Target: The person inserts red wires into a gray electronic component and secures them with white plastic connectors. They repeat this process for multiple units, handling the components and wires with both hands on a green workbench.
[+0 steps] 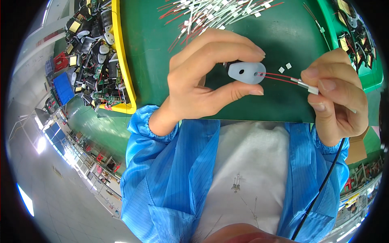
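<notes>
My left hand (pixel 202 77) grips a small pale grey plastic housing (pixel 248 73) between thumb and fingers, above the green table. The housing is rounded, with a dark hole in its face and a smaller opening at its right end. Two thin red wires (pixel 279 77) run from that opening across to my right hand (pixel 338 93). There the thumb and fingertips pinch a white-sleeved wire lead (pixel 304 85) with a white tag on it. Part of the lead is hidden behind the fingers. Whether the wires are fixed inside the housing, I cannot tell.
Many loose wire leads (pixel 214 14) with white tags lie piled at the far side of the green table (pixel 150 52). Two small white squares (pixel 285 67) sit between my hands. A yellow bin (pixel 121 52) of electronic parts stands left, a green bin (pixel 330 24) right.
</notes>
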{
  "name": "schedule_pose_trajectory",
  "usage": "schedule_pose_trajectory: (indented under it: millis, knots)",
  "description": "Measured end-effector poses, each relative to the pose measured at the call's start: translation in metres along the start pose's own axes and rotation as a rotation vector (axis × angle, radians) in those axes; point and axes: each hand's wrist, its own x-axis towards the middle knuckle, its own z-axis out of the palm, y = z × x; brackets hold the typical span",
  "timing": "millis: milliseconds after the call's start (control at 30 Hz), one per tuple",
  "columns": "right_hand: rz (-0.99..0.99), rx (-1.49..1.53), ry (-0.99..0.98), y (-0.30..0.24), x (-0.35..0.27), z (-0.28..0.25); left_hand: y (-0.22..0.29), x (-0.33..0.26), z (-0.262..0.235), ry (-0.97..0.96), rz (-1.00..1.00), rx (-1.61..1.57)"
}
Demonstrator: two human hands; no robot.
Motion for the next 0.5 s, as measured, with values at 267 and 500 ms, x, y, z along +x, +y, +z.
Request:
schedule_pose_trajectory:
  millis: [267, 500]
  knots:
    - [-0.052, -0.024, -0.037, 0.001, -0.001, -0.002, 0.0, 0.0, 0.0, 0.0, -0.022, 0.003]
    - [-0.073, -0.123, 0.026, -0.005, -0.001, 0.009, 0.0, -0.001, 0.001, 0.003, -0.058, 0.016]
